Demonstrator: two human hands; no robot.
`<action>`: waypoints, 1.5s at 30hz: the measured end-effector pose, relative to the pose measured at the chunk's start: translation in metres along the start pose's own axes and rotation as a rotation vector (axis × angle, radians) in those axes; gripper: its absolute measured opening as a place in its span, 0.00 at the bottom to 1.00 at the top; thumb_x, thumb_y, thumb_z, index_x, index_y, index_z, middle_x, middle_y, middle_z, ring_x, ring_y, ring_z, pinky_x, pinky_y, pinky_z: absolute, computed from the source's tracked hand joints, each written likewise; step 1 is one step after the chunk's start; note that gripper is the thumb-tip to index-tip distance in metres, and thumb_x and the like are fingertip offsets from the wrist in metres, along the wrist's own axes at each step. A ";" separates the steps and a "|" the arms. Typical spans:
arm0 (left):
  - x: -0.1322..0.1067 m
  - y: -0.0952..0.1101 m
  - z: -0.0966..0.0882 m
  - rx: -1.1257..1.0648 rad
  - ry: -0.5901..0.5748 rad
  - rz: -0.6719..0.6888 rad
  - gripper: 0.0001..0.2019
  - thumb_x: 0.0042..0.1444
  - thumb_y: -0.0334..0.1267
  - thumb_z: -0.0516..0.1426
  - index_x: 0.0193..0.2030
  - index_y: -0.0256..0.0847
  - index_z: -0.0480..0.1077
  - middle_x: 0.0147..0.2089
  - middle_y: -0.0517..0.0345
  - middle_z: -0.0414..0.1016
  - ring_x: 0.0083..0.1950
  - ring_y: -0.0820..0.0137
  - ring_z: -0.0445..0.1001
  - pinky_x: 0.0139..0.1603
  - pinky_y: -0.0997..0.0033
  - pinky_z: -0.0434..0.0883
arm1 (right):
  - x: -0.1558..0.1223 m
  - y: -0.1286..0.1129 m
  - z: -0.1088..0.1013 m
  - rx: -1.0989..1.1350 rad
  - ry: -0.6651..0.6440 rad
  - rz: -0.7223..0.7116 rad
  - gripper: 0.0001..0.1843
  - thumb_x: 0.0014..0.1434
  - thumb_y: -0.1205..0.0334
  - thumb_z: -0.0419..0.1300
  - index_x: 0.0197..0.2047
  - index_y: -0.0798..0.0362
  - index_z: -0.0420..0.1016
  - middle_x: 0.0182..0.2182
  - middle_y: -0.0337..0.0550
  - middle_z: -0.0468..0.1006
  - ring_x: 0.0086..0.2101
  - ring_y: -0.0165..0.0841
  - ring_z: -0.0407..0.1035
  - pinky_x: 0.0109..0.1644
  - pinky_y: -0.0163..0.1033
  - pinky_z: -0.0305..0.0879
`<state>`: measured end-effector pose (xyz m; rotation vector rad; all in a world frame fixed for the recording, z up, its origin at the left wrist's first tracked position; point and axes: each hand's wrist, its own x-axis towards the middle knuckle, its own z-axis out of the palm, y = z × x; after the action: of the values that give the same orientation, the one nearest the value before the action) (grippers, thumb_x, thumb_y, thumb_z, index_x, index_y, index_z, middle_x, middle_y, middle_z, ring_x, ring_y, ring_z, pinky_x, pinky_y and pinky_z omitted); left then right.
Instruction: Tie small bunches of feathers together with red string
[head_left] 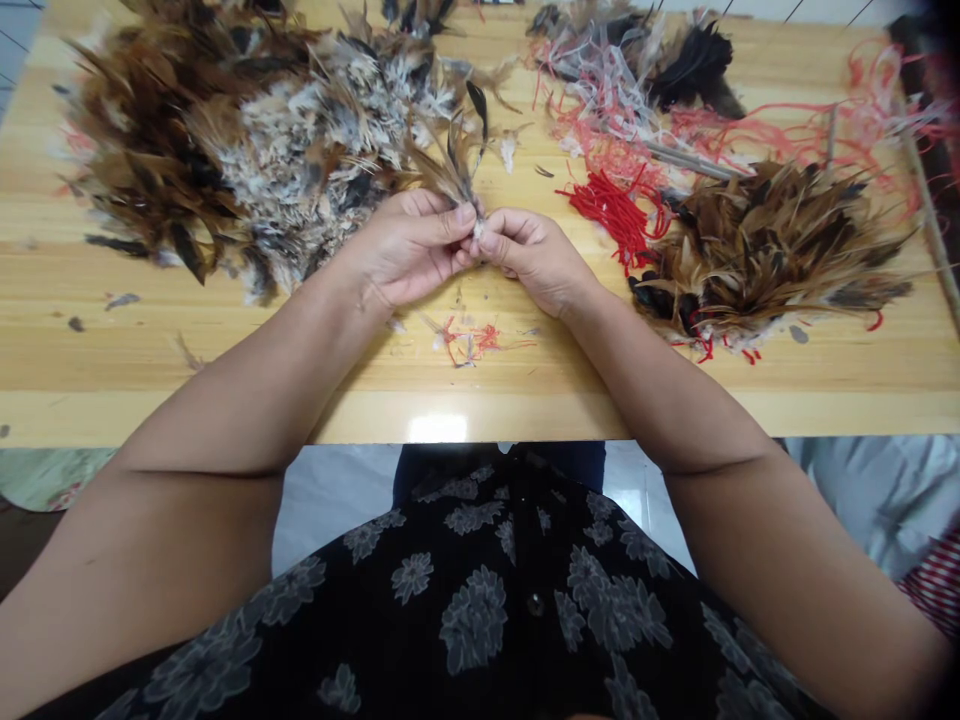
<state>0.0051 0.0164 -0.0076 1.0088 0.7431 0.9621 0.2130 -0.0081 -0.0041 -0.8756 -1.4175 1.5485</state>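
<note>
I see left hand [412, 245] and right hand [534, 250] pinching feathers [452, 178]. Left pile [300, 130] looks undone, right pile [761, 250] tied.

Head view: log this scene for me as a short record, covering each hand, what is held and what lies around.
Left hand: pinching a small feather bunch
Right hand: pinching at the bunch's lower end, beside the left fingertips
Surface: wooden table
Left side: large feather pile, brown and pale
Right side: brown feather pile, red strands beside it
Far right: loose pink strings
Near the hands: small red scraps
</note>
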 end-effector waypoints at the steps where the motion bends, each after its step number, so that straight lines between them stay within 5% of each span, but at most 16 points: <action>1: 0.000 -0.001 0.000 0.005 0.001 -0.002 0.21 0.68 0.34 0.90 0.38 0.41 0.83 0.34 0.56 0.82 0.35 0.65 0.89 0.36 0.74 0.88 | 0.000 0.000 0.001 -0.001 -0.001 -0.003 0.36 0.71 0.36 0.88 0.35 0.49 0.72 0.37 0.39 0.85 0.44 0.30 0.79 0.50 0.33 0.79; 8: -0.003 0.001 0.000 0.079 0.002 0.043 0.23 0.67 0.44 0.92 0.37 0.43 0.84 0.35 0.54 0.83 0.38 0.62 0.88 0.41 0.66 0.88 | -0.001 0.007 0.000 -0.035 0.026 -0.037 0.36 0.72 0.30 0.87 0.36 0.48 0.75 0.37 0.39 0.86 0.42 0.31 0.78 0.49 0.34 0.79; 12: -0.001 0.008 -0.002 0.064 -0.037 0.100 0.29 0.47 0.55 0.98 0.37 0.47 0.89 0.37 0.57 0.87 0.38 0.66 0.79 0.40 0.63 0.80 | 0.003 0.016 -0.012 -0.026 0.046 -0.024 0.34 0.78 0.26 0.80 0.43 0.49 0.79 0.33 0.33 0.76 0.33 0.27 0.66 0.36 0.31 0.64; 16: 0.001 0.008 0.000 0.085 -0.049 0.140 0.35 0.34 0.62 1.00 0.35 0.46 0.90 0.34 0.58 0.87 0.34 0.68 0.74 0.37 0.65 0.75 | 0.008 0.025 -0.022 -0.013 -0.003 -0.013 0.33 0.78 0.28 0.81 0.48 0.52 0.83 0.33 0.32 0.72 0.32 0.24 0.60 0.35 0.30 0.57; 23: -0.004 0.009 0.006 0.236 -0.033 0.150 0.44 0.30 0.69 0.99 0.41 0.41 0.89 0.39 0.52 0.88 0.42 0.54 0.87 0.62 0.41 0.89 | 0.012 0.033 -0.028 -0.110 -0.156 -0.076 0.34 0.76 0.29 0.82 0.47 0.55 0.85 0.31 0.31 0.69 0.34 0.25 0.60 0.38 0.30 0.59; 32: -0.002 0.016 0.001 0.293 -0.111 0.078 0.33 0.36 0.54 0.98 0.33 0.44 0.84 0.38 0.47 0.88 0.45 0.50 0.86 0.63 0.38 0.89 | 0.012 0.029 -0.019 -0.087 -0.147 -0.060 0.35 0.72 0.35 0.88 0.38 0.52 0.77 0.34 0.35 0.74 0.40 0.29 0.68 0.47 0.35 0.69; 37: -0.010 0.034 0.013 0.322 -0.104 0.084 0.29 0.36 0.43 0.93 0.33 0.44 0.81 0.39 0.51 0.87 0.44 0.55 0.85 0.63 0.39 0.88 | 0.009 0.025 -0.011 -0.093 -0.092 -0.081 0.31 0.80 0.41 0.83 0.37 0.52 0.74 0.35 0.34 0.73 0.41 0.29 0.67 0.50 0.34 0.70; 42: -0.021 0.074 0.001 0.603 0.050 0.248 0.19 0.43 0.43 0.84 0.41 0.46 0.88 0.44 0.56 0.89 0.48 0.57 0.82 0.67 0.42 0.83 | 0.007 0.015 -0.008 -0.078 -0.010 -0.060 0.30 0.88 0.45 0.74 0.37 0.51 0.71 0.33 0.33 0.68 0.37 0.26 0.62 0.44 0.29 0.65; 45: -0.031 0.101 0.002 1.037 0.214 0.204 0.06 0.54 0.36 0.76 0.35 0.46 0.85 0.35 0.60 0.85 0.41 0.62 0.75 0.60 0.47 0.80 | 0.010 0.015 -0.008 -0.077 0.052 -0.027 0.30 0.91 0.50 0.70 0.36 0.50 0.68 0.32 0.32 0.65 0.34 0.25 0.58 0.39 0.27 0.60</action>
<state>-0.0364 0.0085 0.0889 1.9210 1.3979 0.8502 0.2147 0.0045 -0.0192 -0.9326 -1.4543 1.4496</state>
